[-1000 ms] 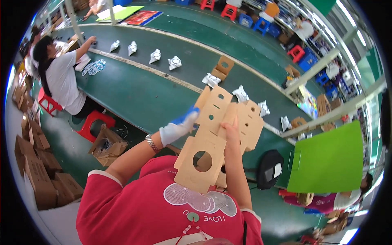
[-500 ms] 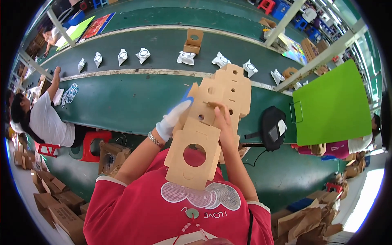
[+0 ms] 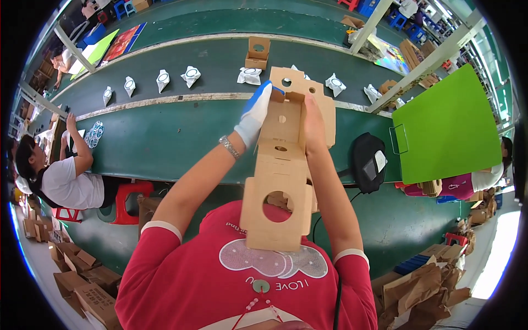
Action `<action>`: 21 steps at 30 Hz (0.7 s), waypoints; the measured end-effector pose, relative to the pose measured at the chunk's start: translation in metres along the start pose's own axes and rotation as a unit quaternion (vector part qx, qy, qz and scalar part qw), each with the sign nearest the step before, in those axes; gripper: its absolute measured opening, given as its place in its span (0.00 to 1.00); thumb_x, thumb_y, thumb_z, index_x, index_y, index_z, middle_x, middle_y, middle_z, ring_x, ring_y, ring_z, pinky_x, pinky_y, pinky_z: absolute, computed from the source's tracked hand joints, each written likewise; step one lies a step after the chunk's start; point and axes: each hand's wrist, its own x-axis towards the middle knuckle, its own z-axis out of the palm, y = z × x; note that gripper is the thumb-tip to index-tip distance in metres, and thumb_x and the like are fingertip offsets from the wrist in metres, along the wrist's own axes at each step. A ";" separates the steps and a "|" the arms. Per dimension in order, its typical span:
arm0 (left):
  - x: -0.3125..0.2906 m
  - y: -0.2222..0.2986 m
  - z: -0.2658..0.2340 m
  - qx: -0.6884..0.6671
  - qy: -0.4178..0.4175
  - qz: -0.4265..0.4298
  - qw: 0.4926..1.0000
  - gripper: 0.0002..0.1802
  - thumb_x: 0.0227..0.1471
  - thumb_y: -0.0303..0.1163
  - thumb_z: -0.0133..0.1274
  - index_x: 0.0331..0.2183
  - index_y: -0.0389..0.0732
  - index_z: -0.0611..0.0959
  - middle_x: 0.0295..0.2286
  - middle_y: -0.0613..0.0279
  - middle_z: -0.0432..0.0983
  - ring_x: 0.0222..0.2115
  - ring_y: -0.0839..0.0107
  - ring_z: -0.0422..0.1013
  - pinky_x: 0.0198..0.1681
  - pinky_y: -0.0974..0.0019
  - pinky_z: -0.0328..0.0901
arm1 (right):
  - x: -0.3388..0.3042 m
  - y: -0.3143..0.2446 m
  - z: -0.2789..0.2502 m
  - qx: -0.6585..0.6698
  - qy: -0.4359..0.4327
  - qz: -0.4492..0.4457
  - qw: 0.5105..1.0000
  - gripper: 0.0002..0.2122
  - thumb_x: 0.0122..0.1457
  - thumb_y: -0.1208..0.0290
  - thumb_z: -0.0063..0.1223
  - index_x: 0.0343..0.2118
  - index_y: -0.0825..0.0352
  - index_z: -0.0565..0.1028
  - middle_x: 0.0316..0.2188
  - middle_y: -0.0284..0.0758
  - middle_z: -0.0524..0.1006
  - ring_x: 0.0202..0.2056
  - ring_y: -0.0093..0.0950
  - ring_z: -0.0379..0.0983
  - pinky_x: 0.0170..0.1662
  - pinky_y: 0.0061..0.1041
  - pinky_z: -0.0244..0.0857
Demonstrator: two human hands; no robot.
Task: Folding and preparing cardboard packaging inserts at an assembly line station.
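Note:
Between my two hands a brown cardboard box [image 3: 278,212] is partly folded, its side walls standing up at the far end. Its long flap, with a large round hole, hangs down in front of my red shirt. My left hand [image 3: 256,113], in a white glove with blue fingertips, grips the far left corner. My bare right hand [image 3: 314,124] is closed along the right wall. Beneath and beyond the box lies more flat cut cardboard [image 3: 329,118] with round holes.
White wrapped pieces [image 3: 191,76] stand in a row on the far belt, beside a folded cardboard box [image 3: 257,52]. A black bag [image 3: 367,165] and a green board [image 3: 448,129] are at right. A co-worker [image 3: 66,176] sits at left, near blue-white rings [image 3: 94,135].
Both hands have moved to the far end of the cardboard, and its side walls have come up. The co-worker's arm at left has drawn back from the belt.

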 end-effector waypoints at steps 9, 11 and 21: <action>-0.055 -0.060 -0.016 -0.064 0.125 -0.027 0.990 0.33 0.59 0.34 0.54 0.61 0.36 0.62 0.55 0.59 0.66 0.55 0.70 0.64 0.57 0.68 0.58 | -0.043 0.082 -0.012 -0.010 0.063 0.005 0.998 0.12 0.67 0.67 0.44 0.49 0.66 0.72 0.45 0.30 0.71 0.46 0.19 0.65 0.52 0.20 0.59; -0.070 -0.058 -0.018 0.086 0.053 -0.038 0.994 0.23 0.59 0.35 0.54 0.53 0.35 0.73 0.48 0.59 0.74 0.47 0.71 0.70 0.50 0.67 0.63 | -0.062 0.095 -0.009 -0.044 0.138 0.002 0.989 0.11 0.67 0.66 0.46 0.48 0.65 0.70 0.41 0.29 0.69 0.44 0.19 0.63 0.52 0.19 0.57; -0.121 -0.112 -0.044 0.120 -0.015 -0.014 0.993 0.25 0.67 0.44 0.33 0.46 0.37 0.79 0.43 0.57 0.77 0.41 0.67 0.73 0.50 0.66 0.64 | -0.104 0.077 -0.035 0.159 0.084 0.226 0.958 0.13 0.66 0.53 0.45 0.34 0.59 0.69 0.37 0.26 0.70 0.41 0.20 0.65 0.46 0.21 0.60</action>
